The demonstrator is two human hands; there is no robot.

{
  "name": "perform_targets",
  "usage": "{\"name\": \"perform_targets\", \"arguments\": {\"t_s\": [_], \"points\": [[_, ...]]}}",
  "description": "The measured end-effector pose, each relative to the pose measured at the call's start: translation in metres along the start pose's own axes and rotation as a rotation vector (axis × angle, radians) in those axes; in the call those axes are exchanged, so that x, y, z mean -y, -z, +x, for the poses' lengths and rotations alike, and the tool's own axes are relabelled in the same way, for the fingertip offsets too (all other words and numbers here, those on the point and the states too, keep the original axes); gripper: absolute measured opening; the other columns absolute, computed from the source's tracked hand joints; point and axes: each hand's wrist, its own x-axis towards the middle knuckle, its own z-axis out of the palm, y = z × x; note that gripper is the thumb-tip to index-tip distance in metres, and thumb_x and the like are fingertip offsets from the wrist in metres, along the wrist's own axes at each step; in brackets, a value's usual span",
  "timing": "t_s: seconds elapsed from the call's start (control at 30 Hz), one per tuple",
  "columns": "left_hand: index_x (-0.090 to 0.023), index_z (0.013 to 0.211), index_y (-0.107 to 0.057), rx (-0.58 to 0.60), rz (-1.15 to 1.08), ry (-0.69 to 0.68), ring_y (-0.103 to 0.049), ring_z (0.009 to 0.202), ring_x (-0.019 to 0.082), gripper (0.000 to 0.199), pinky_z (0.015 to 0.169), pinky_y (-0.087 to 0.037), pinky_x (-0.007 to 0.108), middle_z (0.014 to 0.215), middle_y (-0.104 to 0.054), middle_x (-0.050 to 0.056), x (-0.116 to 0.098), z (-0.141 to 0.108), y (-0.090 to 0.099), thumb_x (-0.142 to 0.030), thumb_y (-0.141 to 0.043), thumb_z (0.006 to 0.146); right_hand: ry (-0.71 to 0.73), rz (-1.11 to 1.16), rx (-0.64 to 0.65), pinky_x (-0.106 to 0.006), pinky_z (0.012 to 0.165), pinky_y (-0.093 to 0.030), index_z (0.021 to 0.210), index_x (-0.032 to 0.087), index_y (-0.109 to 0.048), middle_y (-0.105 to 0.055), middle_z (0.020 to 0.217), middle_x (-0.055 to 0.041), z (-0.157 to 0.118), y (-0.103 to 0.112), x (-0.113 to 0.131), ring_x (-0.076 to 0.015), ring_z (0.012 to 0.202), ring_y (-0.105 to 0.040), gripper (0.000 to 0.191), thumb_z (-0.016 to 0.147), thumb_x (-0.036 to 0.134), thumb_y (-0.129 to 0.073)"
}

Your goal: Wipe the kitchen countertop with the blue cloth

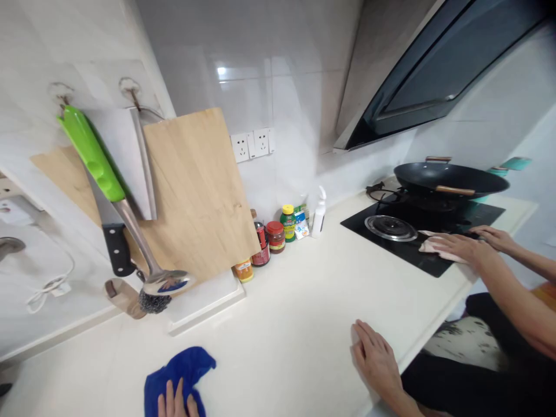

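Note:
My left hand (pixel 176 401) lies at the bottom edge with its fingers apart, pressing flat on a blue cloth (pixel 182 370) on the white countertop (pixel 282 336). Only the fingers of that hand show. Farther right, my right hand (pixel 374 356) rests palm down near the counter's front edge, its fingers stretched out and nothing in it. Seasoning containers stand against the wall: a red-lidded jar (pixel 276 237), a green bottle with a yellow cap (pixel 288 223) and a white spray bottle (pixel 319 214).
Another person's hands are at the black stove (pixel 391 246), one on a pale cloth (pixel 434 243). A black wok (pixel 452 179) sits behind, under the range hood (pixel 434 81). A wooden board (pixel 200 191), a cleaver (pixel 125 156) and a ladle (pixel 167 282) are at the left.

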Motion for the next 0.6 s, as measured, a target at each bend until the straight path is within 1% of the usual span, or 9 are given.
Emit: {"name": "perform_targets", "arguments": {"t_s": [0.13, 0.2, 0.3, 0.4, 0.47, 0.53, 0.6], "points": [[-0.041, 0.137, -0.055, 0.05, -0.017, -0.092, -0.032, 0.149, 0.035, 0.06, 0.113, -0.033, 0.07, 0.148, -0.057, -0.001, -0.044, -0.001, 0.0, -0.033, -0.053, 0.077, -0.003, 0.018, 0.005, -0.048, 0.108, -0.04, 0.14, 0.019, -0.048, -0.057, 0.141, -0.0126, 0.002, 0.002, 0.004, -0.0272, 0.128, -0.055, 0.05, 0.091, 0.029, -0.042], [-0.04, 0.141, -0.05, 0.047, -0.02, -0.112, -0.032, 0.149, 0.035, 0.063, 0.113, -0.033, 0.071, 0.149, -0.056, 0.001, -0.064, -0.011, -0.004, -0.033, -0.052, 0.078, -0.009, 0.03, 0.005, -0.048, 0.108, -0.04, 0.14, 0.018, -0.048, -0.057, 0.142, -0.0125, 0.004, 0.003, 0.005, -0.027, 0.129, -0.054, 0.05, 0.091, 0.028, -0.043], [-0.03, 0.147, -0.044, 0.089, -0.047, -0.144, -0.032, 0.149, 0.036, 0.061, 0.113, -0.031, 0.073, 0.152, -0.052, 0.009, -0.098, -0.037, -0.016, -0.034, -0.042, 0.087, -0.032, 0.047, 0.006, -0.047, 0.108, -0.039, 0.138, 0.019, -0.049, -0.058, 0.141, -0.0118, 0.007, 0.004, 0.006, -0.0266, 0.13, -0.053, 0.049, 0.09, 0.027, -0.043], [-0.019, 0.152, -0.036, 0.213, -0.111, -0.268, -0.026, 0.151, 0.039, 0.062, 0.114, -0.024, 0.076, 0.158, -0.042, 0.016, -0.147, -0.072, -0.031, -0.035, -0.036, 0.092, -0.037, 0.044, 0.005, -0.046, 0.108, -0.04, 0.137, 0.018, -0.05, -0.058, 0.141, -0.0113, 0.01, 0.006, 0.006, -0.0258, 0.13, -0.053, 0.047, 0.09, 0.025, -0.044], [-0.016, 0.156, -0.023, 0.309, -0.182, -0.372, -0.018, 0.153, 0.038, 0.069, 0.117, -0.021, 0.074, 0.161, -0.035, 0.017, -0.183, -0.094, -0.038, -0.034, -0.038, 0.091, -0.035, 0.033, -0.008, -0.046, 0.107, -0.04, 0.136, 0.018, -0.051, -0.059, 0.14, -0.0113, 0.012, 0.007, 0.007, -0.0254, 0.13, -0.053, 0.046, 0.09, 0.023, -0.043], [-0.015, 0.158, -0.008, 0.412, -0.268, -0.459, -0.013, 0.154, 0.035, 0.078, 0.119, -0.022, 0.07, 0.163, -0.029, 0.017, -0.214, -0.111, -0.041, -0.032, -0.042, 0.09, -0.028, 0.03, -0.02, -0.045, 0.107, -0.04, 0.136, 0.018, -0.051, -0.059, 0.139, -0.0108, 0.013, 0.008, 0.009, -0.0253, 0.13, -0.053, 0.046, 0.091, 0.022, -0.043], [-0.018, 0.159, 0.0, 0.516, -0.342, -0.557, -0.012, 0.155, 0.032, 0.083, 0.121, -0.022, 0.067, 0.164, -0.027, 0.015, -0.233, -0.121, -0.041, -0.03, -0.044, 0.089, -0.028, 0.04, -0.029, -0.046, 0.108, -0.04, 0.137, 0.02, -0.05, -0.059, 0.14, -0.0101, 0.014, 0.008, 0.009, -0.0254, 0.131, -0.053, 0.047, 0.091, 0.022, -0.043]]}}
